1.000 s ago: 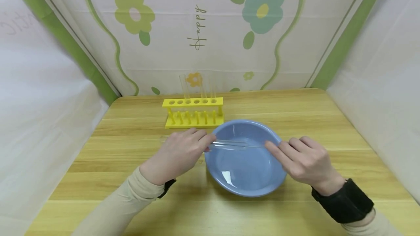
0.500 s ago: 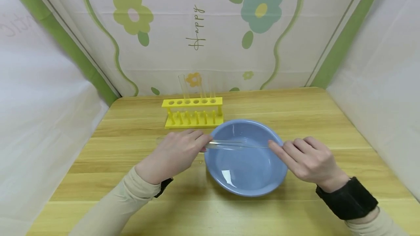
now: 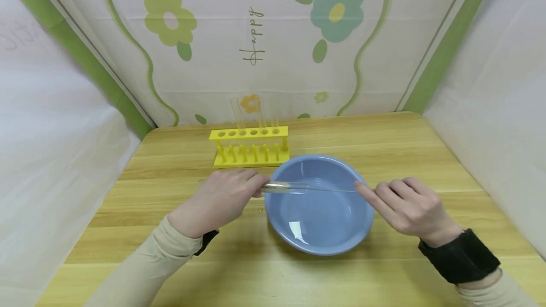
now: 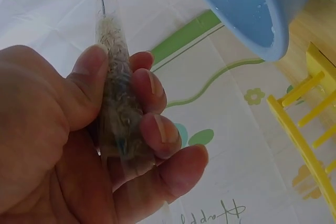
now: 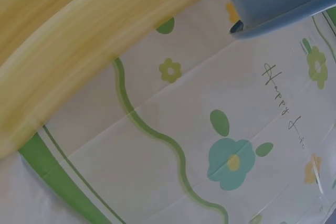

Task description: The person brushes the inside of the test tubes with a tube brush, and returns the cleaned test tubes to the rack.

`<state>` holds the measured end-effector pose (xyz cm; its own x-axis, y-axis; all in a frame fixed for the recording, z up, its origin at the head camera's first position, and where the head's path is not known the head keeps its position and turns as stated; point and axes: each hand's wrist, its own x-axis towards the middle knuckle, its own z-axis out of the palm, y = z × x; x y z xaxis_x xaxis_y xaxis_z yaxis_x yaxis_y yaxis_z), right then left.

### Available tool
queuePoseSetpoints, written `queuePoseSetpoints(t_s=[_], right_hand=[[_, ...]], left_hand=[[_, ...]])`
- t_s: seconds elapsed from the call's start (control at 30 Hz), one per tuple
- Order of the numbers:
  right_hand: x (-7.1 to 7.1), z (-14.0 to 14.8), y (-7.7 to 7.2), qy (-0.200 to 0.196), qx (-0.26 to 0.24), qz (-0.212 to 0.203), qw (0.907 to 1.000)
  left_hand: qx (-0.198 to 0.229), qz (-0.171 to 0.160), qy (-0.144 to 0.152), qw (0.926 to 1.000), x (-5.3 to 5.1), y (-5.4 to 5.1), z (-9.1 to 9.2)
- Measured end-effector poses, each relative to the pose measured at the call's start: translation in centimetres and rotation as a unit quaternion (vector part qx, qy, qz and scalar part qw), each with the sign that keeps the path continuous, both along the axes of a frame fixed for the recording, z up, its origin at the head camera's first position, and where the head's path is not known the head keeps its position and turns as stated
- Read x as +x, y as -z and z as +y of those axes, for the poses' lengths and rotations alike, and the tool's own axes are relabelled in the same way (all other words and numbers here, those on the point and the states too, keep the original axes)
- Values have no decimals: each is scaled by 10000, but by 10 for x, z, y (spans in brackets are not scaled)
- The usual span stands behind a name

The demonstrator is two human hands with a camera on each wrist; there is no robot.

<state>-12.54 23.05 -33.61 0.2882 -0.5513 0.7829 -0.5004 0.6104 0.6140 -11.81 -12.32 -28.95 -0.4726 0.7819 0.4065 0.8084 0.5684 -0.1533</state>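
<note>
Over the round blue basin (image 3: pixel 319 224), your left hand (image 3: pixel 219 198) gripped clear glass tube (image 3: pixel 279 187); right hand (image 3: pixel 405 207) drew pinched wire-handled brush (image 4: pixel 119 80) outward, seemingly mid-stroke.

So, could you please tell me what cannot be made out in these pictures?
Head view: left hand hides much of the tube.
Head view: right hand hides the end of the wire handle.
Left wrist view: frame's right edge crops the yellow rack.
Right wrist view: right hand outside frame.
</note>
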Motion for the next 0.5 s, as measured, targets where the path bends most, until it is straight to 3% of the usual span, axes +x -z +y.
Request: queuePoseSetpoints(t_s=[0.5], right_hand=[[2,14,4,28,60,-166,9998]], left_hand=[[-46,-244,-185,9995,3,-2,-6]])
